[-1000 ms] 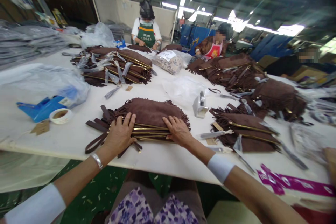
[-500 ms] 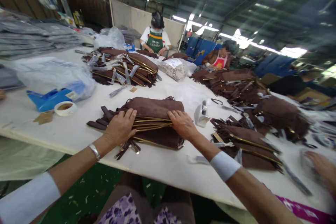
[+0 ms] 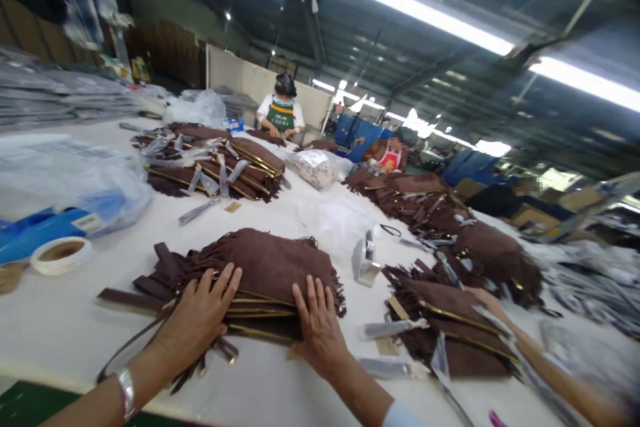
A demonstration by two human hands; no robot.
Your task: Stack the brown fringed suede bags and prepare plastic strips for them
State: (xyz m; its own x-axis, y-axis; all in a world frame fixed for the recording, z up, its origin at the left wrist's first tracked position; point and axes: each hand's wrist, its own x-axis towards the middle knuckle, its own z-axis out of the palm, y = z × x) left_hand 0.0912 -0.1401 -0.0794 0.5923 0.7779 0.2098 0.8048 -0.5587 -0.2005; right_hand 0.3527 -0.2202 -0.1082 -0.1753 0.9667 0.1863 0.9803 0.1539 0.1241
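Observation:
A stack of dark brown fringed pouches (image 3: 280, 263) with gold zips lies in front of me on the white table (image 3: 270, 387). My left hand (image 3: 203, 313) rests on the stack's left part, fingers apart, beside the dangling straps (image 3: 160, 280). Over the right part of the near edge my right hand (image 3: 320, 327) lies with its fingers spread, palm on the pouches. Neither hand is closed round anything. A silver tape dispenser (image 3: 367, 259) stands beyond the stack to the right.
Left are a white tape roll (image 3: 63, 255), a blue dispenser (image 3: 47, 232) and plastic bags. More brown pouches (image 3: 215, 160) are piled behind. At right, another person's hand (image 3: 487, 300) reaches to a smaller pouch pile (image 3: 465, 327). Two people work at the far side.
The view has tilted up and come closer to the stack. My fingers have spread flatter over the pouches. The other person's hand has moved left onto the right-hand pile.

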